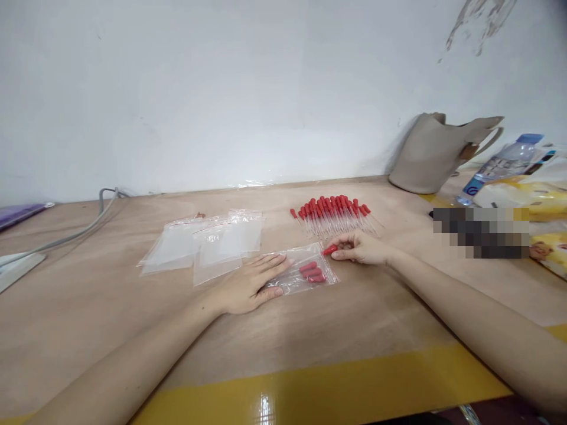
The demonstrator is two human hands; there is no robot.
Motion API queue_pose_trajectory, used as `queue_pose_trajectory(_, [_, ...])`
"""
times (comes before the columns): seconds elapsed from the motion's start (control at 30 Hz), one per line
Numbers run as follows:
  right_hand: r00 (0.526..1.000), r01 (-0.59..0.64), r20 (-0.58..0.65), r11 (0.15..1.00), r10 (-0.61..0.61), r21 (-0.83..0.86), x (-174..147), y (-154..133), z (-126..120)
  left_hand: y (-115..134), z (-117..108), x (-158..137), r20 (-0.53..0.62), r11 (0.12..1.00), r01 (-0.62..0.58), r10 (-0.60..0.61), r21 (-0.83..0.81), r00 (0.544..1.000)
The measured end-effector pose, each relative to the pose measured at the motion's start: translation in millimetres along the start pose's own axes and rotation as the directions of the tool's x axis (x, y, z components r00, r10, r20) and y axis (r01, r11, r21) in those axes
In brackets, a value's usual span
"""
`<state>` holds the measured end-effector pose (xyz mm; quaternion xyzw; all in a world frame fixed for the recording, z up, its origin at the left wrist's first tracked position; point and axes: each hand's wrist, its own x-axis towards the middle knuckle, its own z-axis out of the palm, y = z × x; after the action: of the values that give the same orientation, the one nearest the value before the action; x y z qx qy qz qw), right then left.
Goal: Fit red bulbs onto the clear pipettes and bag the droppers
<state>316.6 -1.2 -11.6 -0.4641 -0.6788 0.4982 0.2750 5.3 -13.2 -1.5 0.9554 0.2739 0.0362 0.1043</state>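
A clear zip bag (292, 283) lies flat on the table, with several red-bulbed droppers (313, 273) inside it. My left hand (250, 284) rests flat across the bag's left part, fingers stretched out. At the bag's right end, my right hand (358, 248) pinches one dropper (329, 250) by its red rubber bulb. The stem of this dropper points left into the bag's mouth; its far end is hard to make out through the plastic. Just beyond my right hand lies a pile of loose droppers (330, 212), bulbs toward the wall.
Flat clear bags (177, 248) are spread to the left of my hands. A grey cable (80, 233) runs along the table's left side. On the right stand a beige bag (436, 153) and a leaning water bottle (500, 168), near yellow packages (527, 198). Yellow tape (310, 383) lines the front edge.
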Motion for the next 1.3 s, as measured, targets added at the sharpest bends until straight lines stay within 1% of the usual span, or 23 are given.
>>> queue_pose_trajectory(0.07, [0.996, 0.088, 0.003, 0.996, -0.088, -0.028, 4, 0, 8, 1, -1, 1, 0.006, 1.000, -0.001, 0.001, 0.003, 1.000])
queue_pose_trajectory(0.1, [0.992, 0.120, -0.038, 0.992, -0.122, -0.038, 6, 0, 13, 2, -1, 1, 0.004, 1.000, -0.003, 0.003, 0.003, 1.000])
queue_pose_trajectory(0.13, [0.984, 0.138, -0.107, 0.989, -0.142, -0.044, 7, 0, 17, 2, -1, 1, 0.000, 1.000, -0.006, 0.006, 0.003, 1.000])
queue_pose_trajectory(0.2, [0.956, 0.145, -0.251, 0.988, -0.151, -0.043, 8, 0, 24, 2, -1, 0, -0.010, 1.000, -0.012, 0.012, 0.003, 1.000])
queue_pose_trajectory(0.23, [0.948, 0.143, -0.284, 0.989, -0.147, -0.034, 8, 1, 26, 1, -1, 0, -0.013, 1.000, -0.013, 0.013, 0.002, 1.000])
queue_pose_trajectory(0.27, [0.951, 0.141, -0.273, 0.990, -0.142, -0.023, 7, 1, 26, 1, 0, 0, -0.014, 1.000, -0.013, 0.013, 0.000, 1.000])
queue_pose_trajectory(0.33, [0.972, 0.151, -0.175, 0.988, -0.154, -0.032, 6, 0, 24, 0, 0, 0, -0.015, 1.000, -0.011, 0.011, -0.001, 1.000])
queue_pose_trajectory(0.37, [0.976, 0.171, -0.127, 0.983, -0.178, -0.063, 5, 0, 23, 0, 1, 0, -0.014, 1.000, -0.009, 0.009, -0.002, 1.000])
queue_pose_trajectory(0.47, [0.958, 0.269, -0.049, 0.943, -0.283, -0.194, 5, -3, 18, -1, 1, 0, -0.017, 1.000, -0.010, 0.010, -0.002, 1.000])
queue_pose_trajectory(0.53, [0.948, 0.302, -0.031, 0.927, -0.316, -0.222, 6, -3, 18, -1, 1, 0, -0.015, 1.000, -0.011, 0.011, 0.000, 1.000])
queue_pose_trajectory(0.6, [0.954, 0.277, -0.059, 0.941, -0.293, -0.193, 8, -2, 20, 0, 1, 1, -0.006, 1.000, -0.003, 0.003, 0.005, 1.000])
queue_pose_trajectory(0.67, [0.960, 0.213, -0.151, 0.966, -0.235, -0.145, 10, 1, 23, 0, 0, 1, 0.004, 1.000, 0.007, -0.007, 0.007, 1.000])
queue_pose_trajectory(0.73, [0.950, 0.150, -0.263, 0.984, -0.169, -0.092, 10, 4, 26, 1, 0, 1, 0.007, 1.000, 0.012, -0.012, 0.006, 1.000])
queue_pose_trajectory(0.77, [0.943, 0.129, -0.300, 0.990, -0.143, -0.065, 9, 4, 27, 2, -1, 1, 0.006, 1.000, 0.013, -0.013, 0.006, 1.000])
queue_pose_trajectory(0.8, [0.943, 0.119, -0.309, 0.992, -0.126, -0.042, 8, 4, 27, 2, -1, 1, 0.004, 1.000, 0.011, -0.011, 0.004, 1.000])
queue_pose_trajectory(0.83, [0.949, 0.121, -0.292, 0.992, -0.122, -0.024, 6, 4, 27, 2, -1, 1, 0.004, 1.000, 0.010, -0.010, 0.003, 1.000])
queue_pose_trajectory(0.9, [0.966, 0.144, -0.220, 0.989, -0.138, 0.011, 3, 3, 26, 2, -1, 1, 0.002, 1.000, 0.006, -0.006, 0.002, 1.000])
queue_pose_trajectory(0.97, [0.972, 0.166, -0.172, 0.986, -0.159, 0.025, 2, 2, 25, 1, 0, 1, -0.003, 1.000, -0.001, 0.001, 0.001, 1.000])
queue_pose_trajectory(1.07, [0.968, 0.193, -0.156, 0.980, -0.197, -0.040, 3, 1, 24, -1, 1, 0, -0.017, 1.000, -0.013, 0.013, -0.003, 1.000])
queue_pose_trajectory(1.13, [0.967, 0.220, -0.109, 0.971, -0.230, -0.098, 5, 0, 24, -2, 2, 1, -0.017, 1.000, -0.013, 0.013, -0.004, 1.000])
queue_pose_trajectory(1.2, [0.968, 0.235, -0.068, 0.966, -0.243, -0.103, 8, -2, 27, -1, 2, 1, -0.013, 1.000, -0.010, 0.010, -0.005, 1.000])
queue_pose_trajectory(1.23, [0.969, 0.231, -0.074, 0.969, -0.237, -0.091, 10, -2, 29, -1, 2, 1, -0.011, 1.000, -0.008, 0.008, -0.005, 1.000])
queue_pose_trajectory(1.3, [0.965, 0.201, -0.159, 0.977, -0.209, -0.068, 13, -1, 34, 0, 1, 2, -0.012, 1.000, -0.004, 0.004, -0.004, 1.000])
